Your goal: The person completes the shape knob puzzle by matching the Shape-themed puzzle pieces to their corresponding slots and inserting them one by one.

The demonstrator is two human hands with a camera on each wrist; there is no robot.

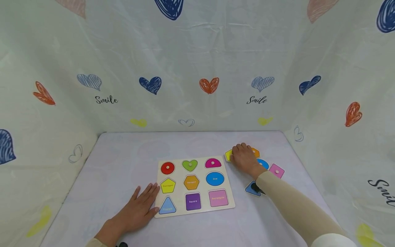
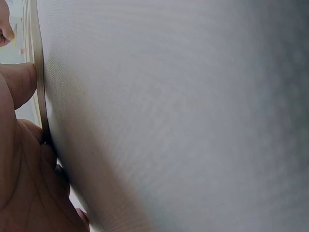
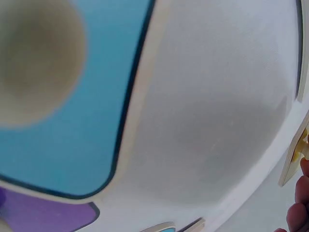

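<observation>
A wooden shape puzzle board point(image 1: 201, 197) lies on the table. Its top row holds a knobbed red circle point(image 1: 167, 168), green heart point(image 1: 186, 166) and magenta semicircle point(image 1: 210, 164); printed shapes show in the lower rows. Along the board's left edge rests my left hand point(image 1: 135, 209), fingers extended, thumb point(image 2: 21, 82) at the lower corner. To the right of the board, my right hand point(image 1: 245, 159) pinches the knob of a yellow pentagon piece point(image 1: 228, 155). That piece's pale edge point(image 3: 288, 166) looks tilted in the right wrist view. The hand covers much of the pentagon.
Around the right hand lie an orange hexagon piece point(image 1: 255, 152), a blue oval point(image 1: 263, 164), a pink rectangle point(image 1: 276, 170) and a blue triangle point(image 1: 251, 189), partly under the wrist. A purple piece point(image 3: 53, 212) shows only in the right wrist view. Patterned cloth point(image 1: 182, 106) walls the table.
</observation>
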